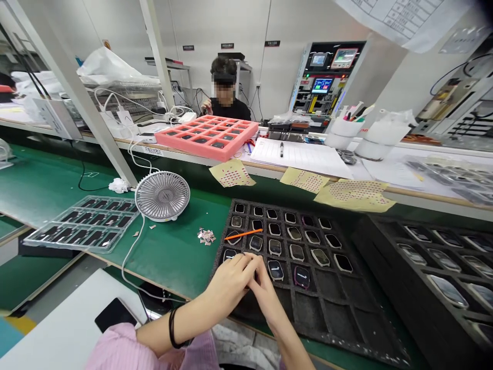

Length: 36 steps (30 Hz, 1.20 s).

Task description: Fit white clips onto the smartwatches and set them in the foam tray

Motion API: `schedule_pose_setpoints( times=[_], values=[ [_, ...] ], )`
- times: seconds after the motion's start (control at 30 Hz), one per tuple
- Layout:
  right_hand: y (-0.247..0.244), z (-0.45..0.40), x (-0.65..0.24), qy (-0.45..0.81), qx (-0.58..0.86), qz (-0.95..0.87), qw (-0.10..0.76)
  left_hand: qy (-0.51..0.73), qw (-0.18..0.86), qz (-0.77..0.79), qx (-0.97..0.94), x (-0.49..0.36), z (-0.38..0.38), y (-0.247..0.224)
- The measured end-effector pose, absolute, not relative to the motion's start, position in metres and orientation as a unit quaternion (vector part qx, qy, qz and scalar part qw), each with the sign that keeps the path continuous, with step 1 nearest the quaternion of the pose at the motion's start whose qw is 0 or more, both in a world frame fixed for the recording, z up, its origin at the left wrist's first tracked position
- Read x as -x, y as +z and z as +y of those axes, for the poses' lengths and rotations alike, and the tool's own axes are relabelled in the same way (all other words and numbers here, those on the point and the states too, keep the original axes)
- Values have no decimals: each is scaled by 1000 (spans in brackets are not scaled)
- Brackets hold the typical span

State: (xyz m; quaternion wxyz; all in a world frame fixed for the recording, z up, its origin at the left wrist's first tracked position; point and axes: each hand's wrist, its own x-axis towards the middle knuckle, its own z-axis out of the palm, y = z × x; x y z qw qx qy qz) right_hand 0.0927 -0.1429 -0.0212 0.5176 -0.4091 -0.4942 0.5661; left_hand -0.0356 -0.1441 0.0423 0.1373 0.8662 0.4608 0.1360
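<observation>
The person's left hand point(231, 280) and right hand point(266, 290) are curling close together just above a black foam tray point(331, 308), their fingers bunched and nearly touching over the tray's near pockets. Whether they are pinching something between them I cannot tell, because the fingers are hiding that spot. The tray is sitting on a green surface point(181, 257), and its pockets are holding rows of rounded, watch-shaped pieces point(276, 270). An orange stick point(243, 235) is resting across the tray just beyond the hands. A second black foam tray point(404, 308) is lying to the right, carrying larger glassy panels point(449, 291). Black bands point(172, 329) are circling the left wrist, and a pink sleeve point(123, 350) is showing below them.

Left of the hands, a small heap of foil scraps point(206, 236) is lying on the green surface, near a white desk fan point(162, 196) and a clear plastic tray point(80, 224) of dark pieces. Along a raised shelf point(423, 198), yellow perforated sheets point(232, 173) are lying over the edge, near a pink foam tray point(206, 149) and a ruled notebook point(300, 156). Beyond them, a co-worker point(227, 103) is sitting with one hand point(207, 107) raised, in front of a machine with lit screens point(327, 77).
</observation>
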Motion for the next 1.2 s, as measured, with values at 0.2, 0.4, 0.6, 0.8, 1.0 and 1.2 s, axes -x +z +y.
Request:
schedule_pose_setpoints(
  times=[0.2, 0.4, 0.6, 0.8, 1.0, 1.2],
  values=[
    [-12, -133, -118, 758, 308, -262, 512, 240, 118, 548, -792, 98, -116, 38],
    [-7, -135, -123, 784, 295, -189, 513, 159, 68, 675, -718, 135, -70, -12],
    [-5, -140, -118, 791, 285, -195, 506, 125, 80, 684, -714, 132, -52, -25],
    [-1, -141, -118, 786, 282, -208, 509, 122, 79, 678, -721, 133, -49, -18],
    [1, -142, -118, 770, 293, -246, 511, 151, 14, 674, -723, 134, -63, 3],
    [4, -140, -116, 776, 286, -240, 508, 264, 19, 558, -786, 117, -92, 31]
  ],
)
